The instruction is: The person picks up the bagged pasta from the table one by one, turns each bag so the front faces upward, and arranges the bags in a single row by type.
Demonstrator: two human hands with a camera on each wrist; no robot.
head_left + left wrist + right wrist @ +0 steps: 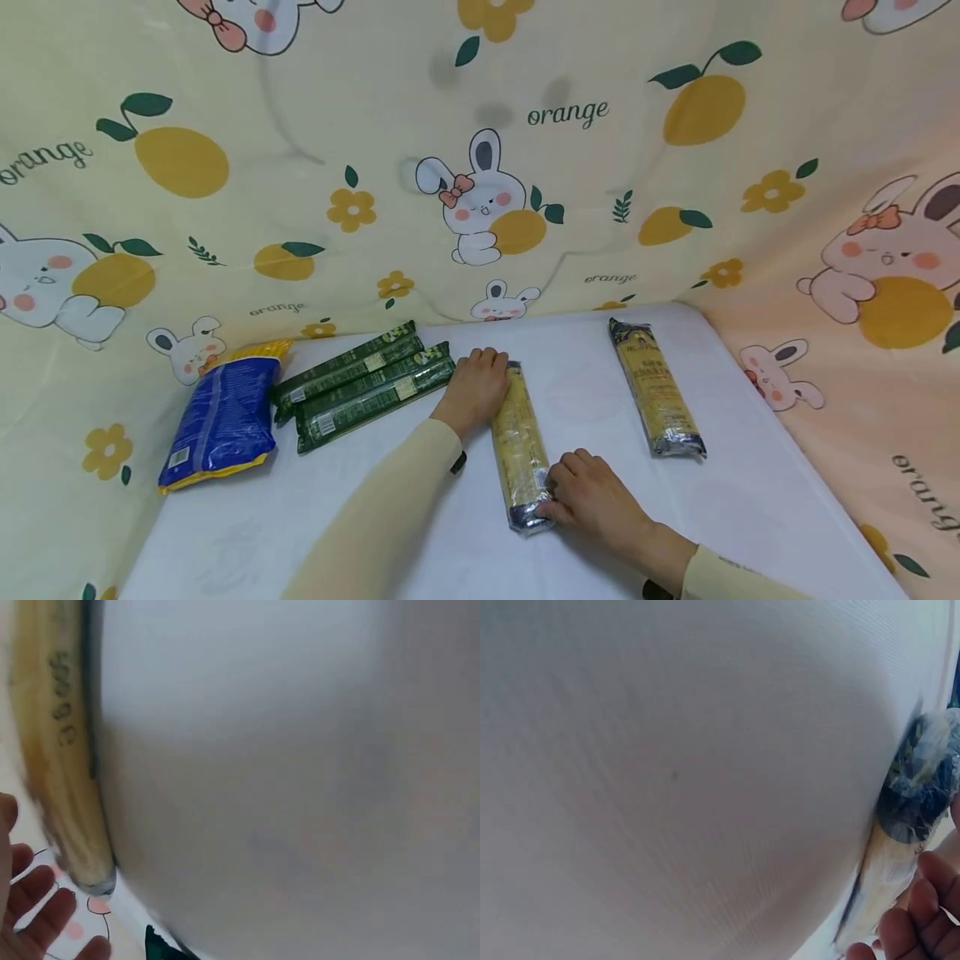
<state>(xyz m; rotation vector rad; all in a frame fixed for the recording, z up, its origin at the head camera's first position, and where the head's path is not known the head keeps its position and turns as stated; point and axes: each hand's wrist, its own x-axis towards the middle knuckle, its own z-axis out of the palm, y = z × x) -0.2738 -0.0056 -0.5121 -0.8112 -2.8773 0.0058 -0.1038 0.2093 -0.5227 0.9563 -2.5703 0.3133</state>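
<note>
1. One cream cloth backdrop (360, 108), printed with rabbits, oranges and flowers, rises behind the landmark: a long, flat, yellow pack in clear plastic with dark ends (520, 433).
2. One white surface (585, 375) lies under the landmark pack and extends to both sides of it.
3. Two cream sleeves, the left (378, 517) and the right (738, 579), come in from the near side, one on each side of the landmark.
4. One plump blue plastic bag with yellow edges (228, 412) lies well to the landmark's left.
5. Two long dark-green packs, the farther (345, 369) and the nearer (375, 396), slant side by side between bag and landmark.
6. Two yellow packs in all: the landmark, between the hands, and a second one (654, 383), well apart to its right.
7. Two hands: the left (474, 392) is at the landmark's far end, its grip relaxed, fingers spread; the right (596, 500) is at the near end's right edge, its grip loose, fingers gently bent, thumb against the wrapper.
</note>
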